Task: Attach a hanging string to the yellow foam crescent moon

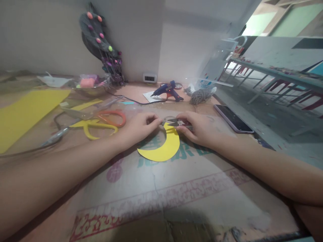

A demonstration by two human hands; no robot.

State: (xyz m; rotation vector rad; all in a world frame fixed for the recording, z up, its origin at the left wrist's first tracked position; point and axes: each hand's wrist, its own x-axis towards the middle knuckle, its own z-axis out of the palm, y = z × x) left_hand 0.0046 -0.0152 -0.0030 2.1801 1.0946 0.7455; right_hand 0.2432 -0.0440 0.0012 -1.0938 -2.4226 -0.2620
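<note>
Two hands: left hand (145, 126) pinched by upper tip of yellow crescent (161, 151), hold unclear; right hand (195, 127) curled round snips (174, 122); printed sheet (158, 181) underneath; phone (233, 118) rightward, beside table edge (212, 103).

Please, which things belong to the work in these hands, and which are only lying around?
In the work:
yellow paper crescent
small snips, in the right hand, at the crescent's upper end
something unclear, at the left hand

Apparently just lying around:
large scissors
glue gun
grey string bundle
phone
yellow sheet
</note>
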